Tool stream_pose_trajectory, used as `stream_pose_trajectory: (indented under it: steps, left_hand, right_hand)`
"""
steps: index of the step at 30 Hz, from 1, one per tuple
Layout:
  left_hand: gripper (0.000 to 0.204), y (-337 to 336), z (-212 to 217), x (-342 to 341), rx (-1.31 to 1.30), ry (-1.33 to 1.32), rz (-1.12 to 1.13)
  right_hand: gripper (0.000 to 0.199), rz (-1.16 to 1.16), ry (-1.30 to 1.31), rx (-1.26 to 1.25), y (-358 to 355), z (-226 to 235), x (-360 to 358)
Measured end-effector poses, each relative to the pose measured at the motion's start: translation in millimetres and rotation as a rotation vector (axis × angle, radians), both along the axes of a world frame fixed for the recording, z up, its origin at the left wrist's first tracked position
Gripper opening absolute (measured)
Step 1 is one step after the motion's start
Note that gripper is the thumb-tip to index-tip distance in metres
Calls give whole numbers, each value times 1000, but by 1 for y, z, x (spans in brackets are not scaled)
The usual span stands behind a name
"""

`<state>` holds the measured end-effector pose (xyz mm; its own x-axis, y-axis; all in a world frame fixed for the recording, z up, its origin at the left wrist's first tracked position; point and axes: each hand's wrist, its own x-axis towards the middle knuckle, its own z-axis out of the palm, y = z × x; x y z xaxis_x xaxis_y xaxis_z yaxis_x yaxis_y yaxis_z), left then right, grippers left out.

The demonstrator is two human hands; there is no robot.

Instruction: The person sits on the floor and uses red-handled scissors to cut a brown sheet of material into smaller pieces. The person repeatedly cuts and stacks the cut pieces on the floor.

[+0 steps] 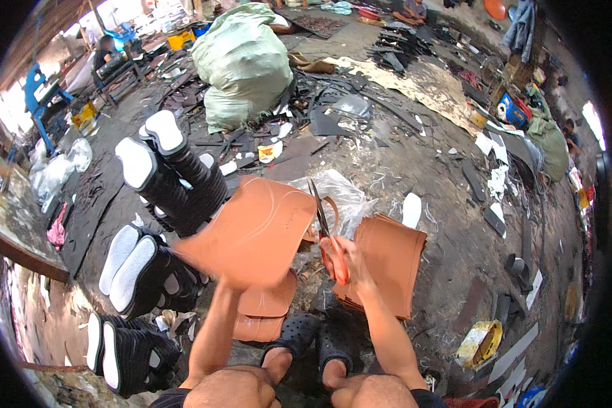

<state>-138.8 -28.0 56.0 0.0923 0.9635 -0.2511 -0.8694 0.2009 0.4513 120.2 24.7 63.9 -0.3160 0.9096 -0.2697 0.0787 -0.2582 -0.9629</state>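
My left hand (229, 287), mostly hidden by what it carries, grips a tan leather-like sheet (262, 228) with rounded corners from below. One end of the sheet is blurred by motion. My right hand (355, 264) has its fingers in the orange handles of a pair of scissors (321, 216), whose dark blades point up beside the sheet's right edge. Close to the right hand, a stack of similar tan sheets (391, 255) lies on the floor. More tan pieces (264, 304) lie beneath the left forearm, by my dark clogs (300, 333).
Bundles of black straps and white-faced soles (158, 272) stand at the left, with taller stacks (183, 170) behind. Clear plastic (343, 197) lies ahead, before a pale green sack (241, 68). Scraps litter the floor; a yellow ring-shaped container (479, 344) sits at right. Other people are farther back.
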Motion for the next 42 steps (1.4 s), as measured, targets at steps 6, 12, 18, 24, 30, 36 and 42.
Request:
stream_pose_trajectory:
  steps: [6, 12, 18, 24, 30, 36, 42]
  left_hand:
    - [66, 48, 20, 86, 205, 734, 712]
    - [67, 33, 10, 48, 238, 968, 484]
    - [74, 16, 2, 31, 418, 1152, 267]
    - [85, 16, -6, 23, 377, 1187, 209]
    - [84, 16, 9, 29, 510, 1005, 261]
    - [38, -2, -16, -29, -62, 899, 320]
    - [59, -83, -100, -74, -346, 1739, 170]
  right_hand:
    - [39, -174, -21, 2, -46, -16, -34]
    - [51, -166, -102, 25, -19, -10, -1]
    - [64, 59, -350, 282, 16, 15, 17]
    - [77, 96, -484, 300, 6, 26, 24]
    - [51, 80, -286, 155, 5, 6, 32]
    - [35, -192, -3, 147, -16, -10, 33]
    - [45, -450, -69, 193, -21, -8, 78]
